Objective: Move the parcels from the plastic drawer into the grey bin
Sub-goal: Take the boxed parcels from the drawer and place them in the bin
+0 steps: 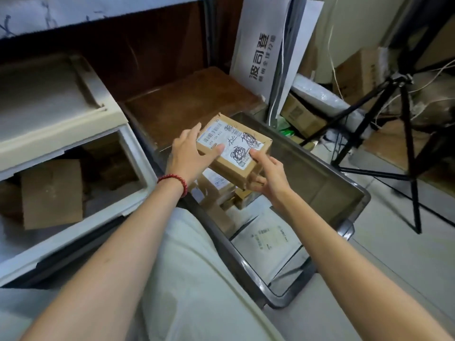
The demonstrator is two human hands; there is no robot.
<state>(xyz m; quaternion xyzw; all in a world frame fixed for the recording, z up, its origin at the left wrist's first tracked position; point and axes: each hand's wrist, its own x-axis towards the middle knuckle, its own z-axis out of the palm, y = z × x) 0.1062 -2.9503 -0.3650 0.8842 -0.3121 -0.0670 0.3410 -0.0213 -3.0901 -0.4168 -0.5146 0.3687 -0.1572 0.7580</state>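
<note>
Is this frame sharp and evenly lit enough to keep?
Head view: the box held by both hands is sharp, its label legible; the drawer at left is soft and smeared; wide-angle bending curves the grey bin rim; lighting is dim, no glare.

Matt brown cardboard parcel (236, 146) with paper label, smooth grey plastic bin (344, 190), cream plastic drawer (73, 232)

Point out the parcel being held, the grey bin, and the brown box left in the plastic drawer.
held parcel (236, 146), head view, on its white shipping label.
grey bin (327, 190), head view, on its bare inner right wall.
brown box in the drawer (53, 193), head view, on its top face.
</note>
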